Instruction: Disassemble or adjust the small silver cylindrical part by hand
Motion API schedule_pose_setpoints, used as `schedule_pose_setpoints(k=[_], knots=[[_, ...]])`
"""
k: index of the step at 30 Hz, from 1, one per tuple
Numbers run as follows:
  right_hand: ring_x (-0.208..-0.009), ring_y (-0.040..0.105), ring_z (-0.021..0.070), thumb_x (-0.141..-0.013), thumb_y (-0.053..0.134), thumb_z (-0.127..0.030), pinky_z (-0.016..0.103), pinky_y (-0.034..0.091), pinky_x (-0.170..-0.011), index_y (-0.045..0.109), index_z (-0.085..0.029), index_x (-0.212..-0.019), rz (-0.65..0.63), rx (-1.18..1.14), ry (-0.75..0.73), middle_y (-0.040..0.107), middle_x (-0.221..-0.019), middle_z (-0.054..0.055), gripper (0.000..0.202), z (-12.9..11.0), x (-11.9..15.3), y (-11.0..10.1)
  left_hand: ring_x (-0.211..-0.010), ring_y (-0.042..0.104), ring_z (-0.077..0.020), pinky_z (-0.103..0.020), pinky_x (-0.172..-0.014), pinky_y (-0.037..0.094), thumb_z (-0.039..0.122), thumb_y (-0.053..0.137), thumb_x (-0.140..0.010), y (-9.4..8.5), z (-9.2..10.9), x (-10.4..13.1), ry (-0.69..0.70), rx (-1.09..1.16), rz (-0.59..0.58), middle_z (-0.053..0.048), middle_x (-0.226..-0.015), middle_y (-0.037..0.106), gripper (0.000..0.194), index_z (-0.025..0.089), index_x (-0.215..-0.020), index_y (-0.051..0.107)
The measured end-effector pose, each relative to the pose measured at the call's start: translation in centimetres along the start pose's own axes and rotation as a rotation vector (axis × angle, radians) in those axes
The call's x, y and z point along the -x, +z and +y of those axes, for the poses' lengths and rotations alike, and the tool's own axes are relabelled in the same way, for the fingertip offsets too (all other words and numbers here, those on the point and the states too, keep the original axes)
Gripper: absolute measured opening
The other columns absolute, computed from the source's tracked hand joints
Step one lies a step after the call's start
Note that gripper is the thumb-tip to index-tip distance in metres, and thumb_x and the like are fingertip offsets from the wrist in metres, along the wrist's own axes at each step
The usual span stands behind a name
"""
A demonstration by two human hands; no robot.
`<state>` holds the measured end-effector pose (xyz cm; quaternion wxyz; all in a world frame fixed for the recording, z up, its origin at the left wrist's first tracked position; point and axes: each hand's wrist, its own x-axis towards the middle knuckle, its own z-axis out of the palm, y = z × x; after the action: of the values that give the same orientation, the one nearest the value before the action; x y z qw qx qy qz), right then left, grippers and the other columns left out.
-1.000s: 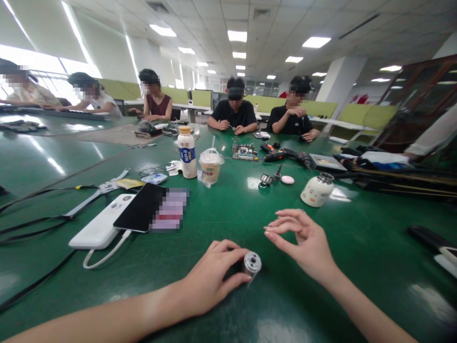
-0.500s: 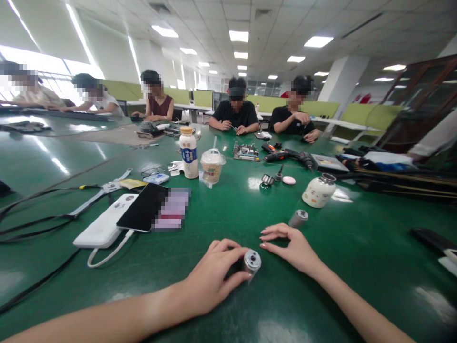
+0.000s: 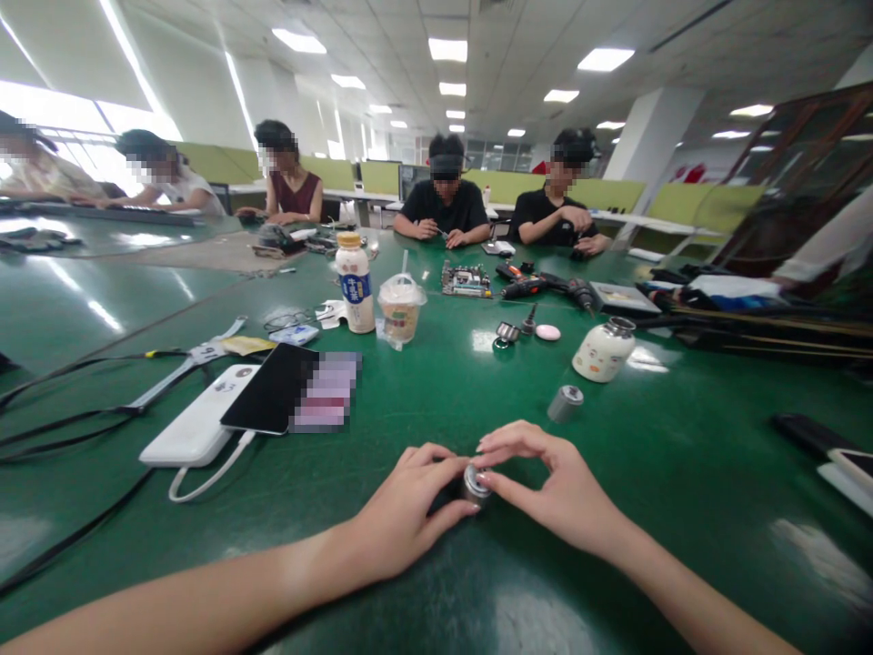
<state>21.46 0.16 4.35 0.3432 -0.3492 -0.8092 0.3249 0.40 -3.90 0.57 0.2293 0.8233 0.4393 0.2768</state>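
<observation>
A small metal cylinder stands upright on the green table in front of me. Its side is gripped between the thumb and fingers of my left hand. My right hand reaches in from the right, with thumb and fingertips drawn together at the cylinder's top face. Those fingertips cover much of the top, and anything small between them is too hidden to make out. Just beyond my right hand, a second metal cylinder of similar look lies tilted on the table.
A white power bank and a black phone with a cable lie left. Farther off are a drink bottle, a plastic cup, a circuit board, a power drill and a cream flask. Several people sit around the table.
My right hand has moved left, from beside the cylinder onto its top. My left hand keeps its grip on the cylinder. The view has shifted slightly.
</observation>
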Motion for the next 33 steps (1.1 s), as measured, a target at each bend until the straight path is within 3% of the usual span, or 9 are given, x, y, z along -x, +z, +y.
schedule_pose_setpoints(k=[4,10,15,20,26,30,33], knots=[[-0.094,0.068,0.0238,-0.081,0.071,-0.022,0.043,0.051,-0.088,0.072,-0.025,-0.093,0.008,0.032,-0.036,0.075,-0.094,0.004,0.012,0.0,0.0,0.3,-0.106,0.055,-0.0221,-0.037,-0.093,0.044,0.030,0.060,-0.093,0.0,0.0,-0.1,0.003,0.001,-0.006,-0.006,-0.115,0.062,0.030,0.025,-0.123,0.058],[-0.088,0.069,0.0254,-0.079,0.075,-0.030,0.043,0.048,-0.088,0.066,-0.024,-0.103,0.118,0.075,0.017,0.075,-0.071,0.000,0.026,0.2,-0.2,0.1,-0.106,0.055,-0.0230,-0.038,-0.094,0.044,0.031,0.059,-0.094,0.0,0.1,0.0,-0.007,-0.004,-0.005,-0.007,-0.115,0.062,0.032,0.026,-0.125,0.056],[-0.093,0.069,0.0254,-0.077,0.077,-0.031,0.043,0.046,-0.092,0.063,-0.025,-0.106,0.100,0.056,-0.003,0.078,-0.084,0.002,0.033,0.0,-0.1,-0.1,-0.105,0.055,-0.0228,-0.037,-0.094,0.045,0.033,0.059,-0.094,0.1,0.0,0.0,-0.002,0.000,0.006,-0.006,-0.114,0.062,0.031,0.026,-0.124,0.057],[-0.092,0.068,0.0253,-0.078,0.077,-0.027,0.043,0.046,-0.089,0.068,-0.027,-0.098,0.048,0.087,-0.003,0.078,-0.082,0.000,0.022,-0.2,0.1,0.3,-0.107,0.055,-0.0227,-0.037,-0.094,0.044,0.031,0.058,-0.094,0.0,0.0,-0.1,0.008,0.005,-0.001,-0.006,-0.114,0.062,0.033,0.027,-0.127,0.056],[-0.092,0.070,0.0233,-0.080,0.074,-0.025,0.043,0.048,-0.093,0.067,-0.026,-0.101,0.077,0.004,0.052,0.077,-0.087,0.000,0.023,-0.1,0.2,0.6,-0.107,0.055,-0.0235,-0.039,-0.094,0.045,0.033,0.058,-0.094,0.2,0.0,-0.1,-0.006,0.006,0.001,-0.007,-0.116,0.062,0.032,0.026,-0.125,0.057],[-0.099,0.067,0.0233,-0.081,0.072,-0.028,0.041,0.049,-0.094,0.071,-0.023,-0.085,0.137,0.001,0.004,0.073,-0.101,0.005,0.007,-0.2,-0.2,-0.2,-0.105,0.055,-0.0237,-0.039,-0.094,0.045,0.032,0.059,-0.093,0.1,0.0,-0.1,-0.008,0.001,0.002,-0.007,-0.115,0.062,0.031,0.026,-0.124,0.057],[-0.100,0.067,0.0239,-0.081,0.072,-0.031,0.040,0.050,-0.094,0.072,-0.022,-0.080,0.210,0.015,-0.006,0.072,-0.103,0.007,0.010,0.9,-0.8,-0.9,-0.105,0.055,-0.0233,-0.039,-0.094,0.045,0.031,0.059,-0.093,0.1,0.0,0.0,-0.016,0.003,-0.004,-0.007,-0.115,0.062,0.030,0.026,-0.123,0.058]])
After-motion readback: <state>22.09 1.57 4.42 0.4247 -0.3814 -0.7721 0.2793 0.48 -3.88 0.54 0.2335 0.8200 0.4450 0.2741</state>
